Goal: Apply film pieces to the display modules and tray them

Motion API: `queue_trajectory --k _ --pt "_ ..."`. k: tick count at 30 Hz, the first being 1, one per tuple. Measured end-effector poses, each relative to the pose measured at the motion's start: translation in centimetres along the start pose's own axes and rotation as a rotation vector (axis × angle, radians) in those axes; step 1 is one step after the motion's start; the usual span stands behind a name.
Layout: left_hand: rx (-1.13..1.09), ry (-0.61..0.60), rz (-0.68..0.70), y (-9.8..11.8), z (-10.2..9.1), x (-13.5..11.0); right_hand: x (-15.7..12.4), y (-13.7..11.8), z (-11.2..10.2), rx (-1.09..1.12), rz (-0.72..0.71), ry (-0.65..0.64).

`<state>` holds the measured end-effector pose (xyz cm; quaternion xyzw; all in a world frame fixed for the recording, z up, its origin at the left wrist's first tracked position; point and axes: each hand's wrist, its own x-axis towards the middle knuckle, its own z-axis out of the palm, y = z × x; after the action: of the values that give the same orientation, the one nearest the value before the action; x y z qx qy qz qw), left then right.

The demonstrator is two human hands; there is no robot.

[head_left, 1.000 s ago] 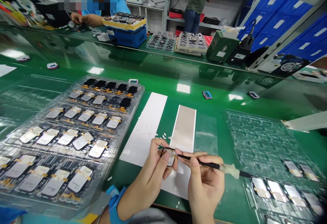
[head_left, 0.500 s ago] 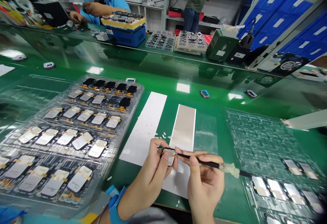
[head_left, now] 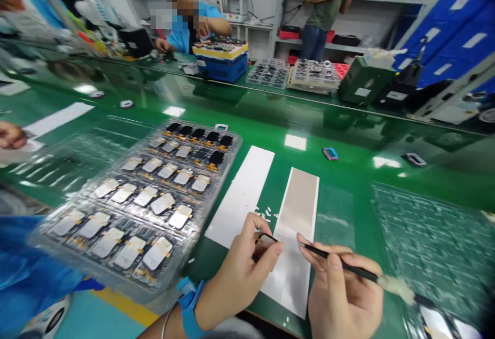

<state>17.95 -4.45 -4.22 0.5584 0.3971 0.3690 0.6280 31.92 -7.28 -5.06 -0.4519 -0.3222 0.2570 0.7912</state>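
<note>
Now the left hand [head_left: 242, 274] alone pinches a black-rimmed rectangular panel [head_left: 266, 242]; the right hand [head_left: 344, 295] grips slim black tweezers [head_left: 359, 271], withdrawn to three o'clock.

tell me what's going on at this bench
A person is working on small electronic parts by hand. The left hand grips a small dark-rimmed part, while the right hand holds black tweezers, their tips apart from it. To the left, a clear tray carries rows of similar-looking parts. Paper strips lie ahead of the hands, and another clear tray is on the right. Across the bench is a co-worker in blue.
</note>
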Motion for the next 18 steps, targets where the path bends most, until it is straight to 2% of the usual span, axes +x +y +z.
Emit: queue_trajectory --k 3,6,8,10,13,15,18 --pt "0.219 -0.021 0.072 2.9 -1.9 -2.3 0.0 0.1 0.1 -0.004 -0.058 0.019" --pt "0.511 0.079 0.151 6.6 -5.7 -2.3 -0.1 0.1 0.2 -0.019 -0.060 0.001" --pt "0.759 0.134 0.122 8.4 -9.3 0.1 -0.2 0.1 0.3 -0.036 -0.051 -0.015" --pt "1.056 0.273 0.167 9.1 -13.2 3.9 -0.2 0.2 0.3 -0.049 -0.067 -0.016" --pt "1.134 0.354 0.135 8.6 -18.0 9.5 -0.3 0.5 0.3 -0.048 -0.096 -0.021" --pt "1.174 0.355 0.103 8.0 -19.8 11.7 -0.3 0.8 0.1 -0.040 -0.107 -0.050" --pt "1.267 0.363 0.114 7.8 -20.6 12.5 -0.3 1.1 -0.1 -0.032 -0.118 -0.096"
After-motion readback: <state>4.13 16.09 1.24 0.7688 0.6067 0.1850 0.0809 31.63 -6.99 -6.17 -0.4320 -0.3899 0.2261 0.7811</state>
